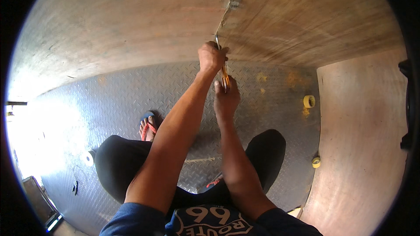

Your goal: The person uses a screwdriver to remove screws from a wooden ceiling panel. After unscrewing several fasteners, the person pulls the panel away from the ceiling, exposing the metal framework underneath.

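A screwdriver (225,80) with an amber handle and a metal shaft stands between my hands. Its tip touches the lower end of the seam (224,19) between two brown wall panels. My left hand (212,57) is closed around the upper part of the tool, near the shaft. Below it, my right hand (227,98) grips the handle's end, thumb along its side. Ragged strands of material hang along the seam above the tip. The fingers wrapped behind the handle are partly hidden.
Grey diamond-plate floor (183,105) lies under me. Two yellow tape rolls, one farther (309,101) and one nearer (316,162), sit by the right wall panel (358,126). A white roll (89,157) lies beside my left knee. Bright light enters at left.
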The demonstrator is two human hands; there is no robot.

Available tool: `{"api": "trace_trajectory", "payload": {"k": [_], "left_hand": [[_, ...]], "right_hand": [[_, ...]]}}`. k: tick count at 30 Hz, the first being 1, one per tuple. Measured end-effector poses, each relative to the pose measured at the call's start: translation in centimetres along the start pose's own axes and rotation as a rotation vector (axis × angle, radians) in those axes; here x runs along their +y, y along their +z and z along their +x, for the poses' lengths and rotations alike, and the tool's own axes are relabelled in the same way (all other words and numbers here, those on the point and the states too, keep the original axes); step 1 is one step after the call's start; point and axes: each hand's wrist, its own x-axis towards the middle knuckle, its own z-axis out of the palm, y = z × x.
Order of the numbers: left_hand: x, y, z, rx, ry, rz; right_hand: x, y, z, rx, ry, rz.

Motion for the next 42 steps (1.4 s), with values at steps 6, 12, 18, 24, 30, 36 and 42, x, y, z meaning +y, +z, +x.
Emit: {"api": "trace_trajectory", "payload": {"k": [6, 12, 18, 24, 30, 36, 42], "left_hand": [[0.1, -0.9, -0.1, -0.165, -0.11, -0.577], [-0.9, 1.0, 0.5, -0.065, -0.125, -0.262], [-2.3, 3.2, 0.7, 0.046, -0.158, -0.213], [-3.7, -1.2, 1.8, -0.712, -0.426, -1.26], [-0.9, 2.2, 1.0, 0.051, -0.201, -0.178], [-1.0, 2.5, 1.3, 0.044, -0.192, -0.389], [-1.6, 1.0, 1.2, -0.254, -0.291, -0.958]], "right_hand": [[1.1, -3.3, 0.9, -0.56, 0.885, 1.815], [0.1, 0.9, 0.0, 0.089, -0.013, -0.023], [0.0, -1.3, -0.6, -0.225, 0.492, 1.055], [0.6, -2.1, -1.1, -0.621, 1.004, 1.805], [-0.2, 0.2, -1.8, -0.088, 0.291, 0.378], [-0.1, -2.3, -1.2, -0.348, 0.766, 1.348], [1.5, -2.2, 0.4, -0.625, 0.924, 1.805]]}}
